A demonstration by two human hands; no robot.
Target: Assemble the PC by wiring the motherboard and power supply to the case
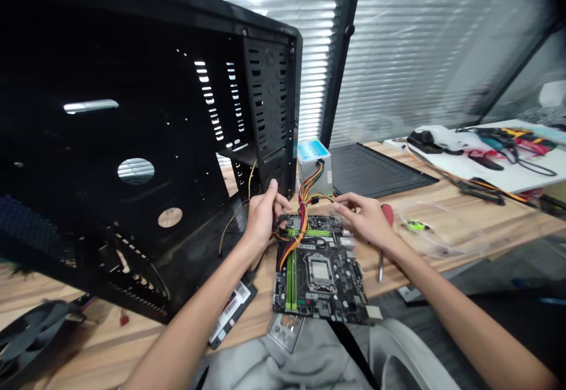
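Note:
A black and green motherboard (349, 284) lies in front of me at the table's edge. A bundle of red, yellow and black power cables (304, 213) runs from the silver power supply (327, 174) across it to its left side. My right hand (365, 216) pinches a thin yellow and black cable (325, 196) from this bundle, above the board's far right corner. At the far left corner, my left hand (264, 213) has its fingers curled beside the board's edge, thumb raised. What those fingers hold is hidden.
A large black computer case (212, 18) stands open on the left. A drive (233, 313) lies below my left forearm, a fan (33, 331) further left. A screwdriver (381, 266) lies under my right forearm. Behind are a black side panel (375, 169) and more cables (481, 192).

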